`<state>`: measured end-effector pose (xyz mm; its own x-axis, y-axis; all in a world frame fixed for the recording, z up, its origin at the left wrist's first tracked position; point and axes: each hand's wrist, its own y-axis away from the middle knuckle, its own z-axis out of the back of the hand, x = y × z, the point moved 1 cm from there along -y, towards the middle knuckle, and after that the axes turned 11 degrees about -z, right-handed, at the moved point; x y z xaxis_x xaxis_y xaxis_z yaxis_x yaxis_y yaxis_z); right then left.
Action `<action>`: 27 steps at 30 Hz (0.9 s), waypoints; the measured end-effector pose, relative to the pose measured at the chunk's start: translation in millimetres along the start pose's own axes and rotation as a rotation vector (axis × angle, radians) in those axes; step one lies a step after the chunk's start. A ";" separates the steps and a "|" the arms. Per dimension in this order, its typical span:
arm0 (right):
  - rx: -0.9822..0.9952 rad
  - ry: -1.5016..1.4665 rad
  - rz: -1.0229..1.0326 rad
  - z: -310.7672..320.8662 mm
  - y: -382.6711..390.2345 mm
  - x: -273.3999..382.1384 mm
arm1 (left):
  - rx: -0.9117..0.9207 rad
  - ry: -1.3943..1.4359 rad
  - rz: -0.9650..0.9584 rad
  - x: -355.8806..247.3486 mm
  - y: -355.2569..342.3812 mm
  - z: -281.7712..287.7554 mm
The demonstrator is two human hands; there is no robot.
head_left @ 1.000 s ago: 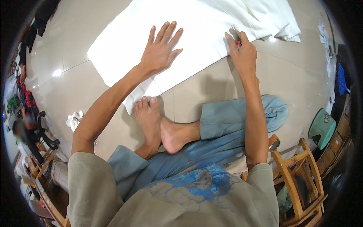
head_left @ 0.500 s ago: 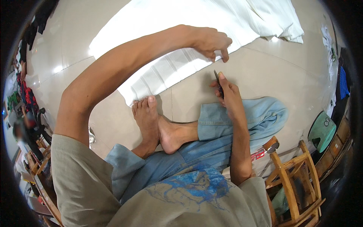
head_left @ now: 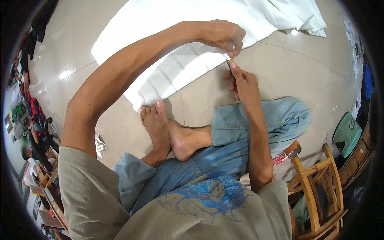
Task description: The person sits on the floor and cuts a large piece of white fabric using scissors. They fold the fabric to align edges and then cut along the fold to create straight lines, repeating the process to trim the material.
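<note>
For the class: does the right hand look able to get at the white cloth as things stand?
Probably yes. The right hand, holding a small dark tool, is close to the near edge of the white cloth; nothing visible stands between, though the left hand crowds it.

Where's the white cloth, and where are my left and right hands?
White cloth [head_left: 170, 13]: head view, on its smooth, flat part.
Left hand [head_left: 224, 33]: head view, on its back.
Right hand [head_left: 246, 83]: head view, on its back.

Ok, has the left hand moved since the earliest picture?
Yes, to the right: against the tile seam, the left hand was left of its line and is now right of it, near the edge of the white cloth.
</note>
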<state>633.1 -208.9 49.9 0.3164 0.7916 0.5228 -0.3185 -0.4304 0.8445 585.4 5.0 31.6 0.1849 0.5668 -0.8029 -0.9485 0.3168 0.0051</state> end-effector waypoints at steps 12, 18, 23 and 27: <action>-0.007 -0.006 0.018 -2.7 -2.5 -2.0 | -0.004 -0.012 0.012 3.2 -2.1 -4.0; -0.017 0.025 0.039 -1.1 -5.3 -4.0 | -0.013 -0.045 0.019 1.4 -1.5 -5.3; -0.038 0.033 0.044 -0.4 -5.2 -3.6 | 0.027 -0.028 -0.001 1.9 -1.9 -0.5; -0.029 0.051 0.028 1.1 -6.1 -7.3 | 0.026 -0.047 -0.002 3.6 -2.1 -2.9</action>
<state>633.7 -212.5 41.0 0.2609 0.8009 0.5389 -0.3529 -0.4405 0.8255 587.3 4.3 27.0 0.1995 0.6008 -0.7741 -0.9413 0.3372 0.0191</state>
